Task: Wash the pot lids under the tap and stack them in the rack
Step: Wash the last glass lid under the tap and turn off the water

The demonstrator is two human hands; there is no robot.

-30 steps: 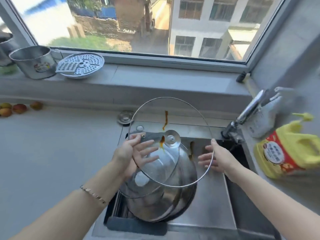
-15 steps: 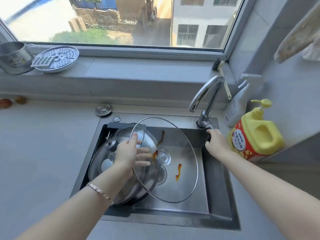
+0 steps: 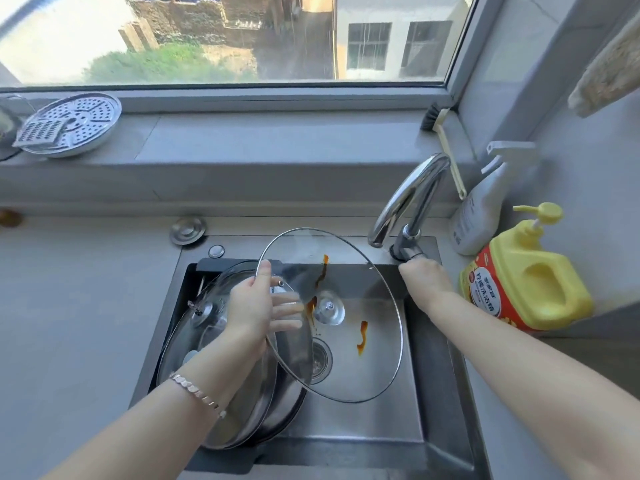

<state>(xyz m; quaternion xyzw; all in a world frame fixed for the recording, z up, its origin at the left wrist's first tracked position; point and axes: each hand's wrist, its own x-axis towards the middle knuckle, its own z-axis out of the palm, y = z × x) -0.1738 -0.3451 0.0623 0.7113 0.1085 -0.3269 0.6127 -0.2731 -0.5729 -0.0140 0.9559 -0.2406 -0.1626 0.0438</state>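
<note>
I hold a large glass pot lid (image 3: 367,368) with a metal rim and brown sauce streaks tilted over the sink (image 3: 377,424). My left hand (image 3: 252,306) grips its left rim, thumb on top and fingers behind the glass. My right hand (image 3: 424,277) is curled round the lever at the base of the chrome tap (image 3: 408,195). No water stream shows from the spout. More lids (image 3: 207,348), glass and steel, lean stacked in the sink's left half.
A yellow detergent jug (image 3: 530,278) and a white spray bottle (image 3: 481,202) stand right of the tap. A brush (image 3: 446,147) leans in the window corner. A perforated steamer plate (image 3: 72,128) lies on the sill at left. A sink plug (image 3: 188,230) lies behind the basin.
My right hand left the lid's rim and went to the tap lever. The lid came down over the sink, held by my left hand alone.
</note>
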